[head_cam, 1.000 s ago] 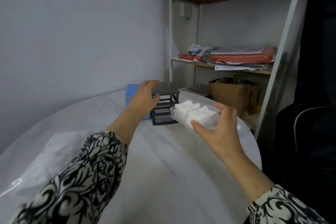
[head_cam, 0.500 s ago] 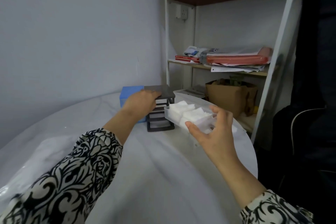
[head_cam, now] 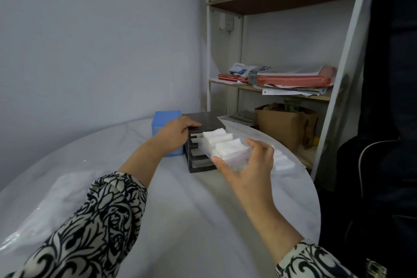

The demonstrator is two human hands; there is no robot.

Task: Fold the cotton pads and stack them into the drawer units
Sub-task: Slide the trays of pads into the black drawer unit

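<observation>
— What is she holding there?

— A clear plastic drawer (head_cam: 228, 153), shallow, see-through at the sides. Her right hand (head_cam: 249, 170) cups its near end, thumb under the front edge and fingers (head_cam: 259, 149) curled round the far corner.

— And what's in it?

— Cotton pads (head_cam: 229, 146), white and soft-edged, folded square and laid in two low stacks, one behind the other. They fill the drawer almost to its rim.

— Where is the drawer now?

— Its far end meets the open front of the dark drawer unit (head_cam: 202, 142), near the top slots. How far it is in, I cannot tell. The unit is a small black frame with a flat lid, standing on the desk (head_cam: 180, 210) under a pale sheet.

— Her other hand?

— The left hand (head_cam: 177, 133) rests on the unit's top corner, fingers bent over the lid's front edge, gripping it.

— Anything close by?

— A blue box (head_cam: 165, 119) just behind that hand, touching the unit's side, and a few more white pads (head_cam: 282, 161) lying on the desk past her right hand
</observation>
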